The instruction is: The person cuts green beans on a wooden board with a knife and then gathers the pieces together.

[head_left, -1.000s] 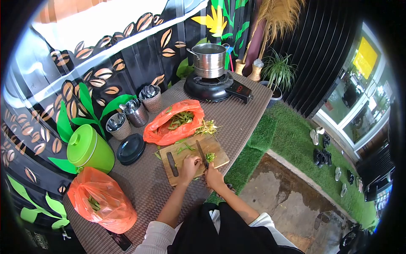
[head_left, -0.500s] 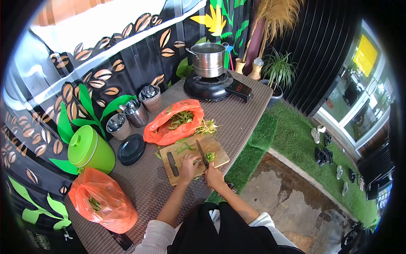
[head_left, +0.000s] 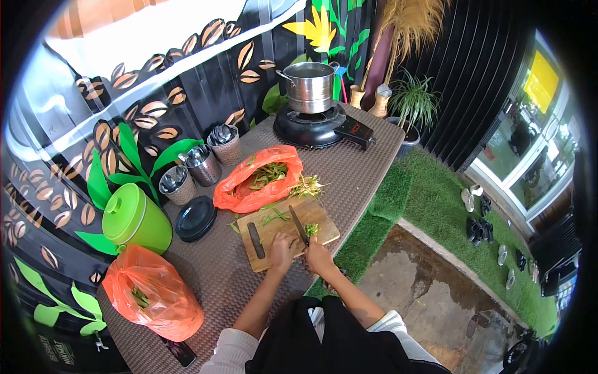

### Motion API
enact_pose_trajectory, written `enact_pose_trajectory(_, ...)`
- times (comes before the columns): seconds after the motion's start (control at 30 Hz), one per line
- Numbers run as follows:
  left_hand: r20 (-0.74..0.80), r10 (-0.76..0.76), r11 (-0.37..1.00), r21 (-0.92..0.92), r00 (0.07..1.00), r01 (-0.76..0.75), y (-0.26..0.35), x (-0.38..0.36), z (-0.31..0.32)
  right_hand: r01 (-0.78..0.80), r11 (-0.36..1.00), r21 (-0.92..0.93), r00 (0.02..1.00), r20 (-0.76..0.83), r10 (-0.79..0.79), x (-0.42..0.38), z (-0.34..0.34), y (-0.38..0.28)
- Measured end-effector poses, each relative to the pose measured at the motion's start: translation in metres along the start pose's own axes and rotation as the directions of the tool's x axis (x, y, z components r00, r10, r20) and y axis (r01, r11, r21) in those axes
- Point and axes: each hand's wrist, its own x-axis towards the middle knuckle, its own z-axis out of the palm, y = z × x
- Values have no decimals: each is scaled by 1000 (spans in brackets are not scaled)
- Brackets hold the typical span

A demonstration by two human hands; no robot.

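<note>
A wooden cutting board (head_left: 324,225) lies on the brown table. My right hand (head_left: 319,256) is closed round the handle of a knife (head_left: 296,219), whose blade points away from me across the board. Just left of the knife, my left hand (head_left: 283,250) rests on the board with bent fingers; whatever lies under its fingertips is too small to make out. Chopped greens (head_left: 312,230) sit in a small heap right of the blade, and loose green pieces (head_left: 274,216) lie beyond my left hand. A dark, flat, long object (head_left: 256,240) is at the board's left side.
Behind the board are an open red bag (head_left: 243,198) of greens and some stems (head_left: 308,185). A pot (head_left: 309,87) stands on a black stove (head_left: 306,132). Leftward are cutlery cups (head_left: 202,165), dark plates (head_left: 195,219), a green container (head_left: 137,218), another red bag (head_left: 152,293) and a phone (head_left: 179,352).
The whole view has shifted slightly. My left hand's fingers have moved a little on the board; my right hand still holds the knife in nearly the same place.
</note>
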Motion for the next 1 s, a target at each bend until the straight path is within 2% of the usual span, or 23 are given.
enact_pose_trajectory(0.1,32,10,996,93,999,-13,4,4,-1,-4,1000,-4,1000,7,4,1,0,2)
enact_pose_trajectory(0.17,77,81,967,234,994,-97,5,7,-2,3,1000,1,1000,7,-3,4,2,5)
enact_pose_trajectory(0.3,70,66,975,209,995,-79,12,12,-2,74,997,1,997,2,-74,12,-2,12)
enact_pose_trajectory(0.37,39,-6,998,66,999,4,8,13,2,100,995,-5,995,5,-100,18,-6,15)
enact_pose_trajectory(0.43,16,19,998,60,1000,-20,1,12,8,224,972,-65,975,29,-222,24,-9,20)
enact_pose_trajectory(0.5,-8,42,998,56,999,-41,-3,10,11,226,970,-91,974,39,-224,26,-10,22)
enact_pose_trajectory(0.57,41,104,974,196,994,-110,-3,7,11,231,966,-116,973,52,-227,27,-13,20)
enact_pose_trajectory(0.6,42,102,975,196,994,-108,0,6,10,214,971,-107,976,63,-208,24,-18,16)
enact_pose_trajectory(0.67,53,78,947,309,996,-90,6,6,8,195,976,-100,979,75,-188,23,-18,15)
enact_pose_trajectory(0.73,89,37,949,309,995,-62,6,5,6,255,958,-129,965,94,-244,24,-14,18)
enact_pose_trajectory(0.77,123,-4,951,308,992,-34,7,4,6,255,958,-131,965,95,-244,23,-9,18)
enact_pose_trajectory(0.83,83,38,959,278,996,-60,7,4,8,97,987,-125,995,25,-95,11,-11,4)
enact_pose_trajectory(0.87,43,78,964,252,996,-87,6,3,9,98,987,-127,995,27,-95,7,-9,0)
enact_pose_trajectory(0.93,51,78,962,260,996,-88,14,1,4,45,994,-103,998,-27,-48,1,-5,-5)
enact_pose_trajectory(1.0,62,76,959,270,995,-91,16,0,1,55,991,-121,998,-13,-57,-3,-10,-7)
